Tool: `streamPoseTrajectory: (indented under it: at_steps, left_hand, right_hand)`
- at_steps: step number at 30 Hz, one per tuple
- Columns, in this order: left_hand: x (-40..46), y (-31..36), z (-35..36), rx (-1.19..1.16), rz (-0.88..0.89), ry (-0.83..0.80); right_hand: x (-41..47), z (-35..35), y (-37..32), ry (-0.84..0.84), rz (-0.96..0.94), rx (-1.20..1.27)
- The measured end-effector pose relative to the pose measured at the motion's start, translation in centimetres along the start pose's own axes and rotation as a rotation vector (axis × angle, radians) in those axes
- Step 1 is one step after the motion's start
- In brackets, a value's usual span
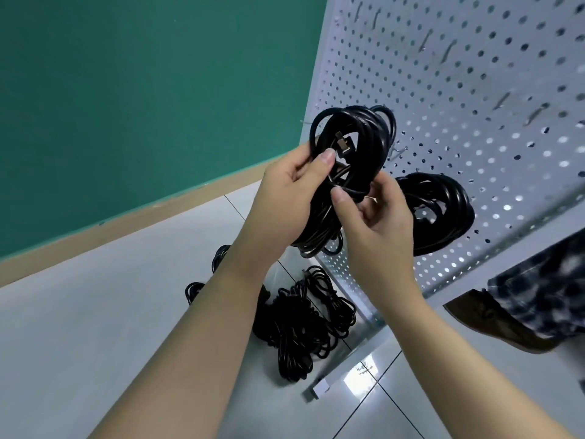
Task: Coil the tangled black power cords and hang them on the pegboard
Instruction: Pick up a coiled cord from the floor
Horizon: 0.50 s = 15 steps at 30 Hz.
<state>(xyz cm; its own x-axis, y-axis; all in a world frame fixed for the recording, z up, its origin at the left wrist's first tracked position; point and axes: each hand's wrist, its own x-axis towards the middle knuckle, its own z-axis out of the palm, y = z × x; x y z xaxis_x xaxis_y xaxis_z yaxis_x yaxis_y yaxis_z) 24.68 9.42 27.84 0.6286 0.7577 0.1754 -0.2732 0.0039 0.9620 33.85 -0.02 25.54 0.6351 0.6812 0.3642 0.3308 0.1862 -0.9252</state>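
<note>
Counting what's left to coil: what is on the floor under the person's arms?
A tangled pile of black cords lies on the white floor beside the pegboard. The left forearm covers part of it, so its full extent is hidden.

A black cord coil (pixel 354 144), loosely looped with its plug tucked inside, is held up just in front of the white pegboard (pixel 474 90). A second coil (pixel 440 210) hangs on the pegboard. Tangled cords (pixel 304 318) lie heaped on the floor at its foot.
</note>
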Motion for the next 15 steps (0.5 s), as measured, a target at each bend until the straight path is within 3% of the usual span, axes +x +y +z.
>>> streamPoseTrajectory:
  at_steps: [15]
  left_hand:
    - [2.8,-3.6,0.2,-0.014,-0.102,-0.041]
  right_hand:
    - [1.1,0.4,2.3,0.079,0.158,-0.073]
